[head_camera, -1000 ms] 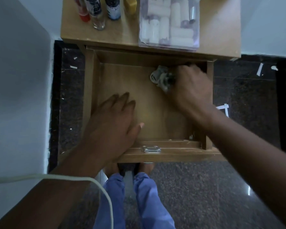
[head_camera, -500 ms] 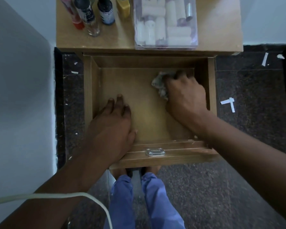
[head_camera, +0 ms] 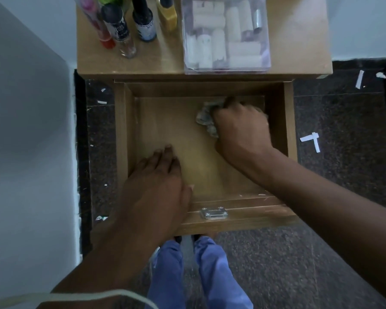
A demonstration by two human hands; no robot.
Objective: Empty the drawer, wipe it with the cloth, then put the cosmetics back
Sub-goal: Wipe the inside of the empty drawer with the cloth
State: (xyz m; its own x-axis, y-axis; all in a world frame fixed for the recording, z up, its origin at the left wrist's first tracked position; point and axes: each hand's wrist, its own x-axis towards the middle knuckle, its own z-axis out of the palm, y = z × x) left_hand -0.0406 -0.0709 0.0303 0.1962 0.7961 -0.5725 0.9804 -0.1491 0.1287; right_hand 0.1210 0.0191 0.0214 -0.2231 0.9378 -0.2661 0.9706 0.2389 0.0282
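Observation:
The wooden drawer (head_camera: 120, 134) is pulled out, and nothing lies in it but the cloth. My right hand (head_camera: 241, 128) grips a crumpled grey cloth (head_camera: 204, 117) and holds it on the drawer floor near the back right corner. My left hand (head_camera: 156, 186) lies flat with straight fingers on the drawer floor at the front left, its heel over the front panel. On the table top (head_camera: 299, 41) stand several cosmetic bottles (head_camera: 118, 27) at the left and a clear plastic box (head_camera: 226, 34) full of white tubes.
A metal lock plate (head_camera: 214, 213) sits on the drawer's front panel. A grey wall (head_camera: 27, 130) runs close along the left. Dark speckled floor (head_camera: 343, 163) with white scraps lies to the right. My blue trouser legs (head_camera: 196, 275) are below the drawer, a white cord (head_camera: 76, 296) at bottom left.
My right hand has slid the cloth a little along the back right of the drawer. My left hand has drawn back slightly toward the front panel. The view has tilted down.

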